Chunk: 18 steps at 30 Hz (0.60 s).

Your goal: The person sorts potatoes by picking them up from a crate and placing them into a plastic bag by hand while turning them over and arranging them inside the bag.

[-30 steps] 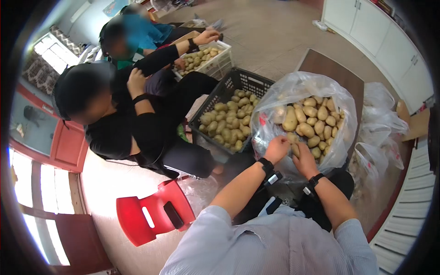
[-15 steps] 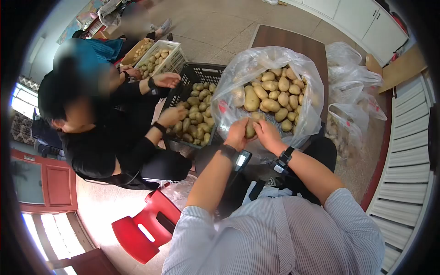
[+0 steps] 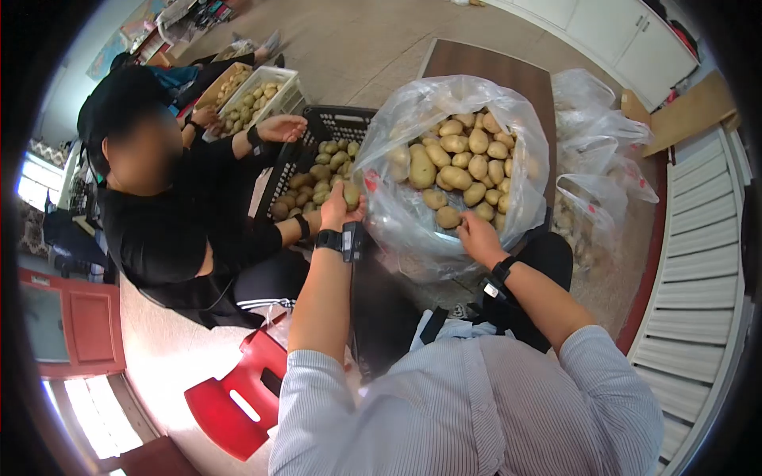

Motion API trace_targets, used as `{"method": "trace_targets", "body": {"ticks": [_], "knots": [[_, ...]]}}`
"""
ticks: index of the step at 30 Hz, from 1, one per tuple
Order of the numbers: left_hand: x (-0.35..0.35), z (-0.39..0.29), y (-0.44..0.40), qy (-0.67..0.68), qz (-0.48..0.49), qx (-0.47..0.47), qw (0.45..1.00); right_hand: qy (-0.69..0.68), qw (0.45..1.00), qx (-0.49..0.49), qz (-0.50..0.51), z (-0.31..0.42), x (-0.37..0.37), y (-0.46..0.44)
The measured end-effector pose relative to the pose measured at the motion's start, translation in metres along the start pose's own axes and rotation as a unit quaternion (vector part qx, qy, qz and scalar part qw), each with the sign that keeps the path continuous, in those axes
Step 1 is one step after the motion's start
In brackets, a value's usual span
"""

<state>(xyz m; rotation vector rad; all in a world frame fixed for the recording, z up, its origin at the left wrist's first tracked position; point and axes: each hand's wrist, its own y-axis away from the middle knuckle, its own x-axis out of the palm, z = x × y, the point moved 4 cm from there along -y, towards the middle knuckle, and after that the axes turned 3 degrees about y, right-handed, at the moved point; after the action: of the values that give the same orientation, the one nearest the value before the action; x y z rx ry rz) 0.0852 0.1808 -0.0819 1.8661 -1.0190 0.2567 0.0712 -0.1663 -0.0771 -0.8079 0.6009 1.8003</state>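
My left hand (image 3: 336, 211) is over the near right edge of the black crate (image 3: 274, 181), closed around a potato (image 3: 351, 195). Several potatoes lie in that crate below it. In the mouth of the clear plastic bag (image 3: 397, 230), my right hand (image 3: 479, 239) has its fingers closed at the side of another potato (image 3: 448, 217); part of the grip is hidden. Behind it, the bag is filled with a heap of potatoes (image 3: 460, 159), one of them (image 3: 421, 166) larger and longer than those around it.
Left of the crate sits a co-worker in black (image 3: 159, 246), one hand (image 3: 282, 128) above the crate. Beyond stands a white crate (image 3: 290, 86) of potatoes. Tied plastic bags (image 3: 595, 198) lie on the floor at right, beside a radiator (image 3: 690, 262). A red chair (image 3: 238, 397) stands at lower left.
My hands have come apart. The left moved left out of the bag to the black crate with a potato; the right stayed at the bag, now at another potato. The co-worker's head turned.
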Motion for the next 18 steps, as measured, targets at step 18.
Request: {"method": "trace_targets", "body": {"ticks": [18], "knots": [[-0.111, -0.021, -0.077, -0.612, -0.130, 0.316, 0.713, 0.292, 0.944, -0.151, 0.002, 0.030, 0.015, -0.015]]}}
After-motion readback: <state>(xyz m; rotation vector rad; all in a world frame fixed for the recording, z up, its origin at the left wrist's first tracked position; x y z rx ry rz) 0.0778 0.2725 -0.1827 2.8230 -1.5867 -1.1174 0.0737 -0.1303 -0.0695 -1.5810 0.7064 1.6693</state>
